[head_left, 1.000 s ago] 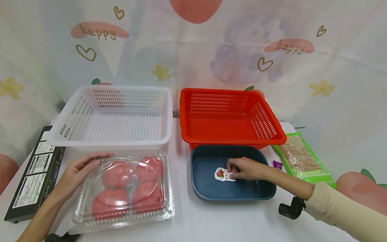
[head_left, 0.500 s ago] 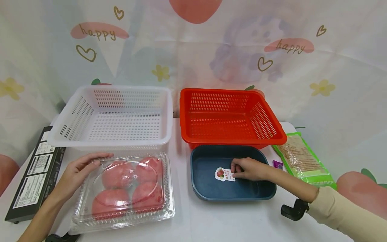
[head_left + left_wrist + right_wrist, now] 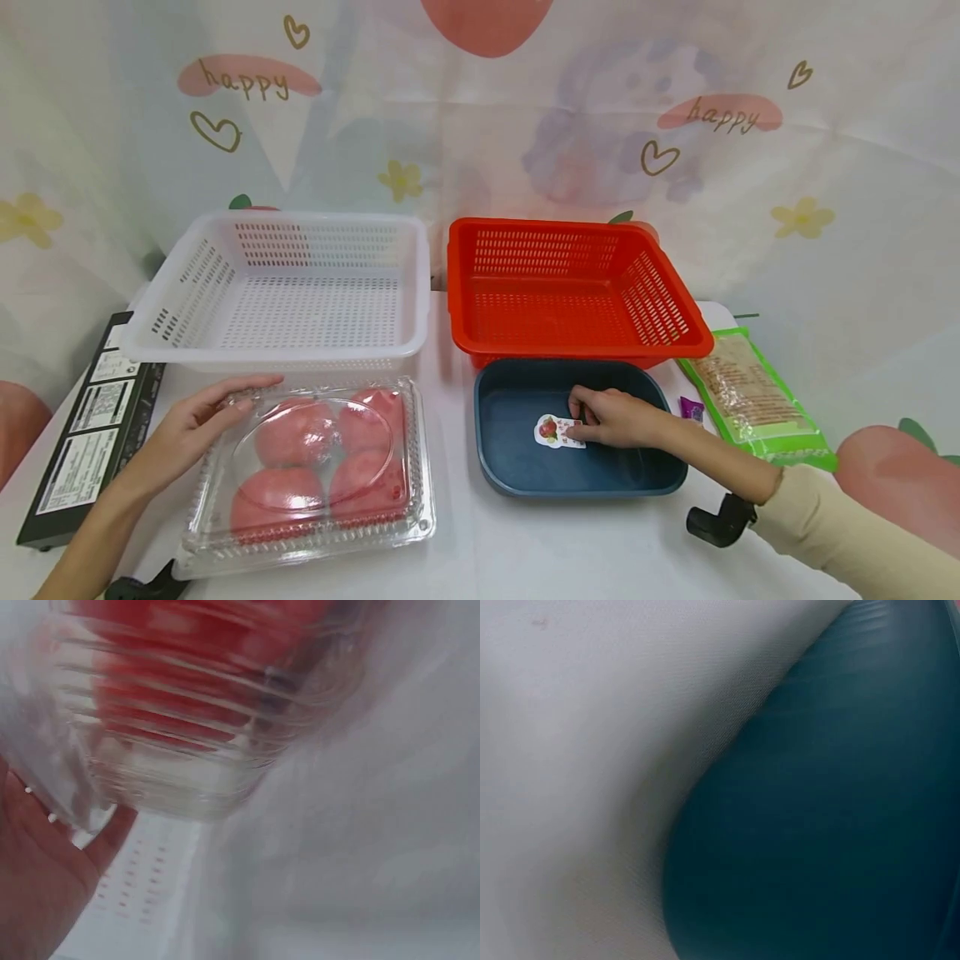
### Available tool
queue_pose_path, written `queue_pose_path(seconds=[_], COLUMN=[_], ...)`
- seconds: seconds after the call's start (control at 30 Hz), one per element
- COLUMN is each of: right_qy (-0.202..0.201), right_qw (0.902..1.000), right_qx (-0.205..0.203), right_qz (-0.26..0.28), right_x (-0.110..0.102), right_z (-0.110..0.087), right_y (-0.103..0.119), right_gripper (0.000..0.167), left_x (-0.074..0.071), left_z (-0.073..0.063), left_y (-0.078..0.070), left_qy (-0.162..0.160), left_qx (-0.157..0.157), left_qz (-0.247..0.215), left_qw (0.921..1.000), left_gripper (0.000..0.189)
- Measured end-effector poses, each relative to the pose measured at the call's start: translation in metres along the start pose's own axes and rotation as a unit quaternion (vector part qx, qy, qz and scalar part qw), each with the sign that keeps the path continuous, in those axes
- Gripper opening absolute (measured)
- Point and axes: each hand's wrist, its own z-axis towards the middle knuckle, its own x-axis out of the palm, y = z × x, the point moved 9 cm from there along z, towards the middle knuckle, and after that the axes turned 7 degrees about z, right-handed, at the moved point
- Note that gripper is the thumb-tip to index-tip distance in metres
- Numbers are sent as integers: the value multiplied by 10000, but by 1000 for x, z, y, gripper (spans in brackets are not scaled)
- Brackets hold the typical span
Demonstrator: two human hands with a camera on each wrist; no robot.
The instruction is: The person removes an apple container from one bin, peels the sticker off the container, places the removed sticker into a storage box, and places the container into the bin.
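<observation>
My left hand (image 3: 177, 433) is at the far left corner of a clear plastic box (image 3: 390, 533). Its index finger extends along the corner, the thumb lies at the ridged rim, and several round red fruits (image 3: 281, 492) show through the lid. In the left wrist view, the left hand (image 3: 52, 870) is beside the rim. My right hand (image 3: 618, 419) reaches into a dark blue basin (image 3: 577, 490), fingers bent, thumb over the right end of a white label (image 3: 552, 431) with a red fruit printed on it. Whether the fingers pinch the label I cannot tell. The right wrist view shows the basin's outer wall (image 3: 810, 825).
Behind stand a white basket (image 3: 277, 354) and a red basket (image 3: 570, 343), side by side. A black box with white labels (image 3: 93, 425) lies at the left edge. At right are a green-edged packet (image 3: 750, 392) and a small purple wrapper (image 3: 692, 409).
My right hand slid slightly right off the label, then came back left, its thumb again overlapping the label's right end. The label stayed in place. The left hand and clear box show no clear movement.
</observation>
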Motion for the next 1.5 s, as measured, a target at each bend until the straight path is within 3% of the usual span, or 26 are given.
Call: queue_pose_path(seconds=[0.27,0.47,0.63,0.87,0.97,1.1,1.3,1.5], right_qy=[56,-65,-55,-460,-653,-653,-552,-367], right_qw=[9993,9992,9968,9760,9728,9762,9851,9877], right_qx=[62,-205,-694,-1420,-1290,-898,-651,-203], right_qz=[-358,-333,394,1588,1809,1866,1490,1503], right_x=[-6,-14,-14,-16,0,29,52,61], right_z=[6,14,21,22,23,31,39,36], right_y=[11,45,84,159,183,197,200,191], right_gripper=[28,16,13,27,49,71,76,78], left_x=[-5,-8,-12,-23,-25,-24,-17,-14], left_z=[-3,-4,-11,-29,-36,-40,-43,-44], left_y=[-6,-9,-7,4,8,9,9,5], left_qy=[341,396,860,1553,1722,1960,2251,2383], left_qx=[-125,-231,-862,-1733,-1862,-1880,-2028,-2125], left_qz=[468,966,1377,1469,1722,1821,1444,1493], left_qw=[9982,9943,9830,9614,9519,9450,9420,9358], left_gripper=[44,45,51,78,87,91,88,84])
